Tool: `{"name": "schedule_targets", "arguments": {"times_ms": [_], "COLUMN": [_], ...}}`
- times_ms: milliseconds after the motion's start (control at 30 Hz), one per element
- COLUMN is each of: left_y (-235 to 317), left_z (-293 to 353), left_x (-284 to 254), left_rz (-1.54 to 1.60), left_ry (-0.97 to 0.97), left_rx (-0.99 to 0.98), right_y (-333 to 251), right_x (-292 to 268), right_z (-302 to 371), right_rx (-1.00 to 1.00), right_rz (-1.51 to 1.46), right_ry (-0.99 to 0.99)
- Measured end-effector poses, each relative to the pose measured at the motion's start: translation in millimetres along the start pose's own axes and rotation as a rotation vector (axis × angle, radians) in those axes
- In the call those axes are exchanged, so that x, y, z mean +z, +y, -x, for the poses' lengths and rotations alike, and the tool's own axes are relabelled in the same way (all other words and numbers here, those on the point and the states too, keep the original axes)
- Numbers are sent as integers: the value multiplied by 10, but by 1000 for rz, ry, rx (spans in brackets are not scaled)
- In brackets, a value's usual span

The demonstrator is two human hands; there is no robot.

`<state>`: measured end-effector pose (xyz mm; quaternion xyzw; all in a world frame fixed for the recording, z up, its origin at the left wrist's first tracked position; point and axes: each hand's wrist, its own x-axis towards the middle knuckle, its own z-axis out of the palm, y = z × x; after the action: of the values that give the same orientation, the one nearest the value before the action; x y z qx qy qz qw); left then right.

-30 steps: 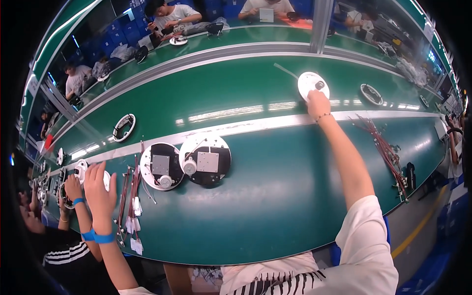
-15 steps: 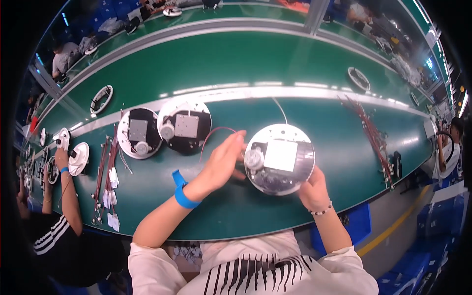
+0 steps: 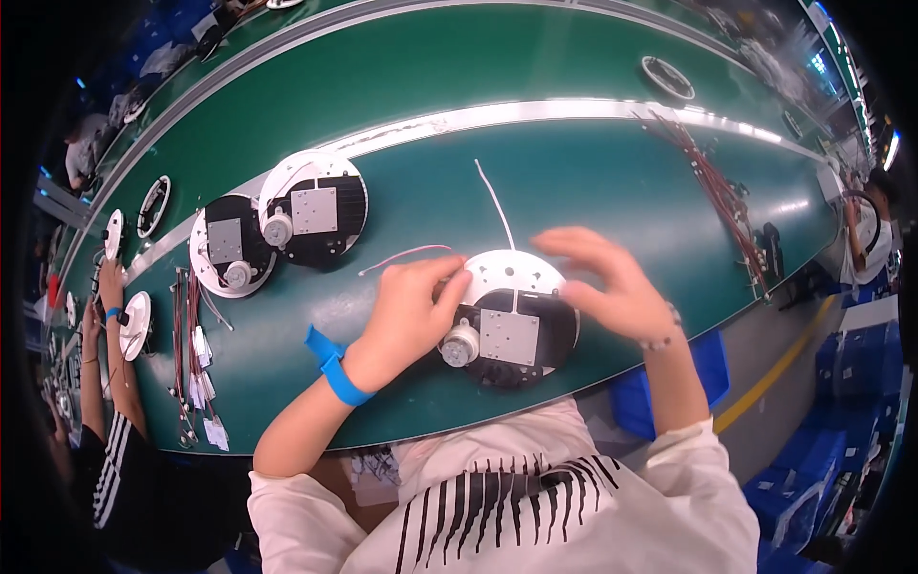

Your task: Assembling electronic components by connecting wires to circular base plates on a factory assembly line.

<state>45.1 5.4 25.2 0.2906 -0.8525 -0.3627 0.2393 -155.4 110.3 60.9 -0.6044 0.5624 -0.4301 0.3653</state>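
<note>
A round assembly (image 3: 509,335) lies near the table's front edge: a white disc with a black housing, a square grey metal plate and a small motor-like cylinder (image 3: 460,344). My left hand (image 3: 411,311), with a blue wristband, pinches at its upper left rim. What sits between those fingertips is hidden. A thin pink-and-white wire (image 3: 406,254) runs leftward from beside these fingers. From the top of the disc a white cable (image 3: 494,201) stretches away over the table. Above the right edge of the disc hovers my right hand (image 3: 607,282), open, fingers spread.
Two similar assemblies, one (image 3: 234,246) overlapping another (image 3: 316,208), stand at left. Bundles of wires lie left (image 3: 196,359) and right (image 3: 717,206). A white ring (image 3: 667,77) rests beyond the pale strip. A blue bin (image 3: 669,387) is below the edge; a co-worker's arms (image 3: 117,335) are at far left.
The assembly, held up and tilted before, now lies on the table closer to me. My right hand has left its lower edge and risen, opening. The view has shifted too.
</note>
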Motion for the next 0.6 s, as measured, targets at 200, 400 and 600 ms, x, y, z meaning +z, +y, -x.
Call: {"name": "schedule_targets", "arguments": {"times_ms": [200,400,600], "left_y": [295,359,412], "left_z": [-188,-229,-239], "left_x": [-98,-221,-226], "left_rz": [-126,192,230], "left_ry": [-5,-45,-77], "left_rx": [211,132,49], "right_y": [-218,-366,-399], "right_x": [197,212,189], "right_z": [-430,-409,-379], "right_rx": [-172,-137,-296], "right_rz": [270,-15,30], "right_ry": [64,-13,27]}}
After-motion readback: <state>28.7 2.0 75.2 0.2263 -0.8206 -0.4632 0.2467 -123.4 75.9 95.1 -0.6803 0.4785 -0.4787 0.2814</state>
